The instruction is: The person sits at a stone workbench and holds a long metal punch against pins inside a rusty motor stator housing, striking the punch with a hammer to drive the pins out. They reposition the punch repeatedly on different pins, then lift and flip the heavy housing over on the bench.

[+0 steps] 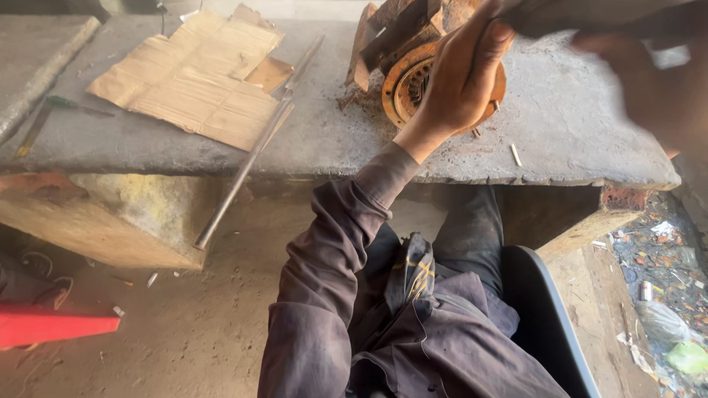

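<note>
Left hand (461, 77) raised, fingers wrapped round dark blurred object over rusty round metal disc (410, 87), propped on grey concrete slab (575, 125). Right hand (649, 81) motion-blurred; grip unreadable.

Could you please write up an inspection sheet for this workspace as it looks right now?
Surface: grey stone slab, dusty, with rust crumbs.
Job's things: rusty round metal part on the slab, rusty block leaning behind it.
Clutter: flattened cardboard, long metal rod overhanging the slab edge, green-handled tool.
Hands: left hand gripping a dark object at the top edge; right hand blurred, grip unclear.
Cables: nothing seen.
Surroundings: dirt floor, red object, litter at right.
</note>
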